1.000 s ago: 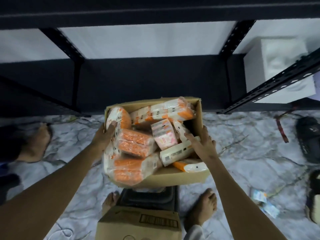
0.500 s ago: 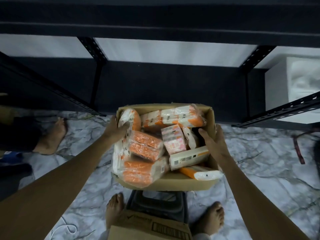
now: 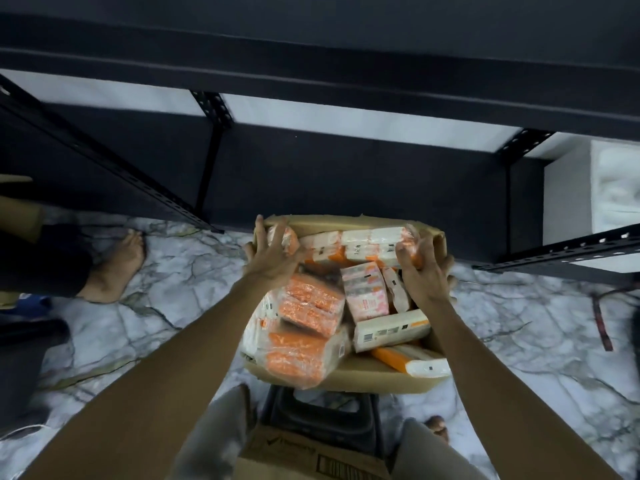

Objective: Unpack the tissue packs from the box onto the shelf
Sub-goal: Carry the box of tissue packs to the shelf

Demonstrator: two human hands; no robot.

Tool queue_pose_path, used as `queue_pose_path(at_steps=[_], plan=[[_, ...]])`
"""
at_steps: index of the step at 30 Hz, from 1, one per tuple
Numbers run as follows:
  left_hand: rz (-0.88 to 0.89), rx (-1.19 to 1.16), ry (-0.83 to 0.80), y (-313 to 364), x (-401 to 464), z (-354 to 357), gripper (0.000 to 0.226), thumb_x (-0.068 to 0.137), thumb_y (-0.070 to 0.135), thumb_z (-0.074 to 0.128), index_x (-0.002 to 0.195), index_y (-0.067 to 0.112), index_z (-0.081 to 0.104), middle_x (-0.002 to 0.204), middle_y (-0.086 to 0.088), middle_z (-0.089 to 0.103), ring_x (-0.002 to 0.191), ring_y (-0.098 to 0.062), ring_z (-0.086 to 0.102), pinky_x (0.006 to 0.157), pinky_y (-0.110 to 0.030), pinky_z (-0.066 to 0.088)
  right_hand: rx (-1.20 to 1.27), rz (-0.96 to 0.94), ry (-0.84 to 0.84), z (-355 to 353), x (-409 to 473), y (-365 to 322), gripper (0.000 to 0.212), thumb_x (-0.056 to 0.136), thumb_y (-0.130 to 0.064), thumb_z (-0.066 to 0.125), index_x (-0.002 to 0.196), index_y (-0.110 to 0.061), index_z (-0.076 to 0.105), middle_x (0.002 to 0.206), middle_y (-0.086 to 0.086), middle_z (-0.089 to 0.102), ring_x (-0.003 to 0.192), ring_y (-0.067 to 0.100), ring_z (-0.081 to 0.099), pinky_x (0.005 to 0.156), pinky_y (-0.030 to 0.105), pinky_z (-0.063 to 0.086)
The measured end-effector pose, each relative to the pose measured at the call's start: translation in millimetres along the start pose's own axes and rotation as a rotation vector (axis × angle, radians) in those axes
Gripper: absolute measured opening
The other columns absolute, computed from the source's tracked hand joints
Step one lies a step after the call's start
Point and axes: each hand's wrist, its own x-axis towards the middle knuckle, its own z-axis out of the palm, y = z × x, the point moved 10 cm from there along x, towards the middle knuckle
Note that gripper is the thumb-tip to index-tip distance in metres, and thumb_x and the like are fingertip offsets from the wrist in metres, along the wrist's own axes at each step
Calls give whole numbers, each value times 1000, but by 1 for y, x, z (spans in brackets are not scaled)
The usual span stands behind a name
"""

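Observation:
An open cardboard box [image 3: 367,377] stands in front of me, heaped with several orange-and-white tissue packs. A long multi-pack [image 3: 356,245] lies across the far end of the box. My left hand [image 3: 272,259] reaches over the far left corner with spread fingers, touching the pack at that end. My right hand [image 3: 424,268] grips the right end of the long pack, fingers curled round it. Another wrapped pack [image 3: 301,355] hangs over the near left edge. The black shelf board [image 3: 346,174] lies just beyond the box.
A black stool [image 3: 322,414] sits under the box, and a second carton [image 3: 311,462] lies at my knees. Another person's bare foot [image 3: 114,268] is on the marble floor at left. A white block [image 3: 595,192] stands on the shelf at right. Slotted black uprights [image 3: 211,109] cross the view.
Both hands moved from the sides of the box up to its far end. The right hand has closed round the end of the long pack. The view shifted closer to the shelf.

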Motion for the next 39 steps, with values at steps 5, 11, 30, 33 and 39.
queue_pose_path(at_steps=[5, 11, 30, 33, 39], plan=[[25, -50, 41, -3, 3, -1, 108, 51, 109, 20, 146, 65, -9, 157, 17, -41, 152, -47, 13, 116, -70, 8, -30, 55, 26, -1, -2, 3, 90, 85, -83, 38, 151, -52, -15, 165, 4, 0, 146, 49, 13, 110, 75, 13], [24, -77, 84, -3, 8, 1, 97, 70, 95, 40, 151, 63, -3, 159, 18, -38, 151, -49, -8, 116, -73, 12, -53, 68, 35, 3, 8, 5, 101, 79, -87, 37, 155, -44, -14, 164, 8, 1, 146, 48, 12, 113, 71, 16], [83, -141, 166, -13, -42, 5, 77, 93, 74, 44, 159, 46, 15, 168, 9, -22, 152, -41, -22, 121, -65, -1, 160, -235, 44, -9, -51, 44, 108, 70, -89, 54, 156, -34, 20, 159, -2, 34, 148, 29, 30, 119, 56, 27], [149, -144, 230, -25, -60, 13, 67, 93, 76, 37, 154, 47, 34, 170, 8, -11, 156, -33, -10, 123, -61, 1, 67, -286, 53, -14, -56, 40, 99, 71, -87, 49, 154, -41, 19, 156, 0, 39, 144, 32, 33, 116, 58, 31], [303, -322, 193, -8, -101, 16, 43, 92, 70, 48, 128, 49, 61, 163, 11, 30, 156, -20, 14, 125, -48, 12, -189, -341, 103, 2, -79, 28, 88, 86, -80, 42, 157, -39, 9, 168, 6, 7, 153, 36, 8, 122, 60, 11]])
